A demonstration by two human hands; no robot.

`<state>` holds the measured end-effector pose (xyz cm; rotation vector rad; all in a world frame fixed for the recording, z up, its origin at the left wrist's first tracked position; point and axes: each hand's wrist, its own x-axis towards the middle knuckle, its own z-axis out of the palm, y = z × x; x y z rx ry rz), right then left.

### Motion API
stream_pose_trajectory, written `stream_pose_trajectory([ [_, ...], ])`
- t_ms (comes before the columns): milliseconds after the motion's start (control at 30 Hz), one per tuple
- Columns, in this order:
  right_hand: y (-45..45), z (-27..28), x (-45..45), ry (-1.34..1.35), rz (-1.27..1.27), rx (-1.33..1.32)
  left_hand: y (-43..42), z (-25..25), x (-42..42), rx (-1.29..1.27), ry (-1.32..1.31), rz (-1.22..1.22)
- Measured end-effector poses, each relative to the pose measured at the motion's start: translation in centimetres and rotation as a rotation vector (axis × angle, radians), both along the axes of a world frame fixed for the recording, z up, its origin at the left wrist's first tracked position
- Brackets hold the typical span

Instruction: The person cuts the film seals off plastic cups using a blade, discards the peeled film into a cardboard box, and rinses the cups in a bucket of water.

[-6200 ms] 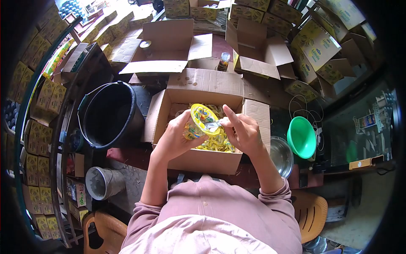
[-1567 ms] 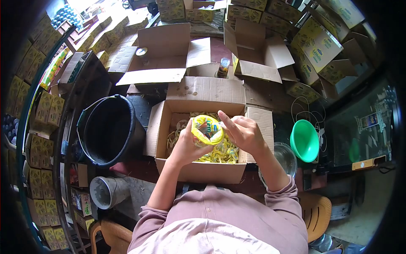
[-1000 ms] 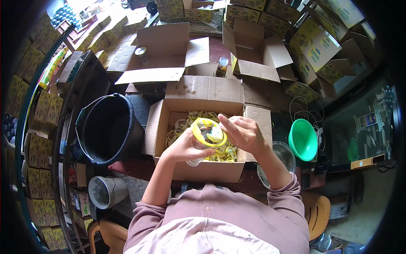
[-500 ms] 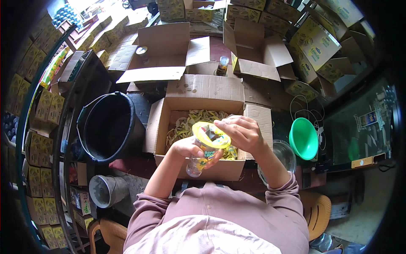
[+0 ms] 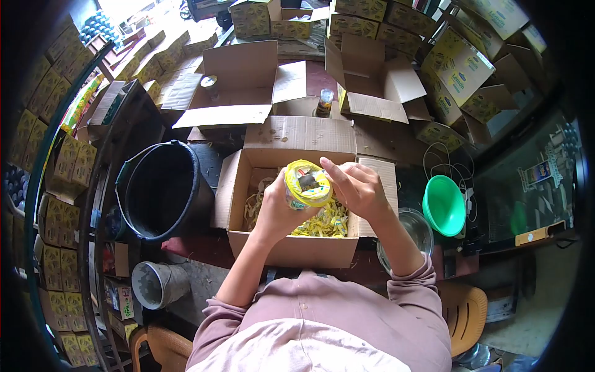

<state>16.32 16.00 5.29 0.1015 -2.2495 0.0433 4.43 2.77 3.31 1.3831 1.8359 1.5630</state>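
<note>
My left hand point(image 5: 276, 208) is wrapped around a plastic jar point(image 5: 299, 203) with a yellow rim and a printed label. The jar is held over an open cardboard box point(image 5: 292, 251), its top tilted toward me. Something grey and whitish shows within the yellow ring at the top; I cannot make out what it is. My right hand point(image 5: 362, 189) is at the right side of the rim, fingers bent against it and one fingertip raised above the edge. Small yellow-wrapped pieces point(image 5: 328, 222) lie in the box below, partly hidden by my hands.
A black bucket point(image 5: 127, 186) stands left of the box, a grey bucket point(image 5: 144, 285) lower down. At right are a green bowl point(image 5: 444, 204) and a clear basin point(image 5: 418, 226). Behind are open cartons point(image 5: 242, 68), another jar point(image 5: 324, 103) and stacked yellow cartons point(image 5: 458, 68).
The jar has turned more upright toward me, so its top faces the camera. The yellow flange looks narrower and closer to the rim. My left hand has moved up the jar's side.
</note>
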Motion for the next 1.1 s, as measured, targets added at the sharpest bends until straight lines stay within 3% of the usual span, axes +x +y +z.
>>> stream_pose_trajectory([
  [167,0.2,-0.5,0.2,0.023,-0.005,0.01,0.0,-1.1,-0.5,-0.001,0.099,0.098],
  [533,0.4,-0.5,0.8,0.053,0.026,0.01,-0.5,0.8,-0.2,-0.044,-0.02,-0.119],
  [1100,0.8,-2.1,1.0,-0.005,0.091,0.005,-0.3,-0.8,-1.2,-0.123,-0.259,-0.364],
])
